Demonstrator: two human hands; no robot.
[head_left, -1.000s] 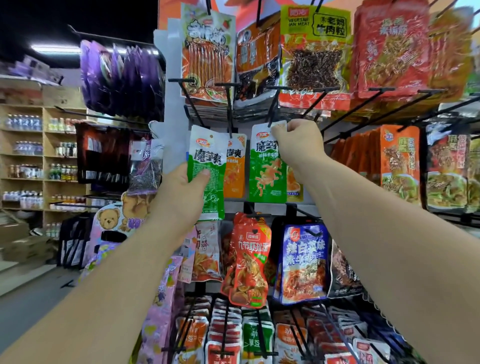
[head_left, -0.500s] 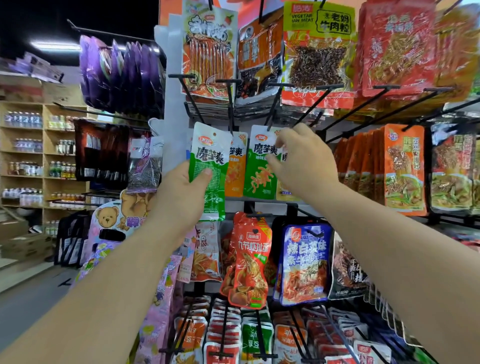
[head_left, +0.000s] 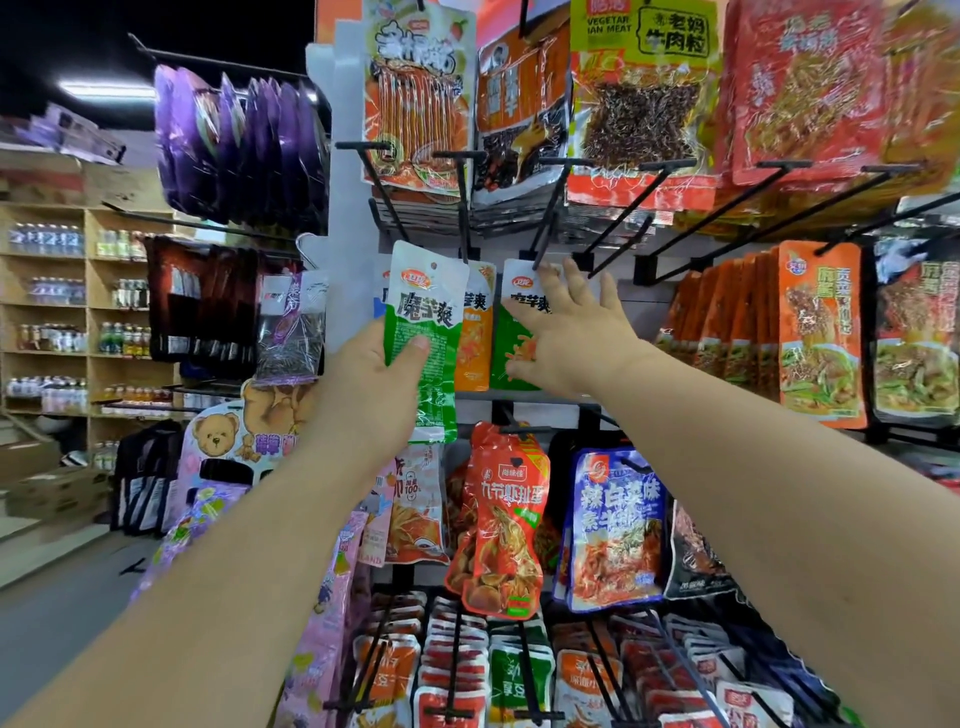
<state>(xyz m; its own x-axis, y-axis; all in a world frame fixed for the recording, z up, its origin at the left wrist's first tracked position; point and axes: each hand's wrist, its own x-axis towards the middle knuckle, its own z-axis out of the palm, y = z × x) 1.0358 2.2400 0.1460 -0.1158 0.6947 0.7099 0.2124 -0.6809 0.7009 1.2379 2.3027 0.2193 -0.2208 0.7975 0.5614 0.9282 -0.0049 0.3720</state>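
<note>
Lining the wooden shelves (head_left: 88, 306) at far left are rows of bottles (head_left: 47, 241), with glossy purple packets (head_left: 239, 140) fanned on a peg beside them. At the rack, the left hand (head_left: 374, 384) grips a flat, shiny green packet (head_left: 423, 332) upright, thumb across its front, just left of an orange packet (head_left: 475, 338) hanging there. The right hand (head_left: 576, 338), fingers straight and spread, rests against a second packet (head_left: 511, 332), green too, hung on a thin black peg (head_left: 543, 234). The hands are apart.
</note>
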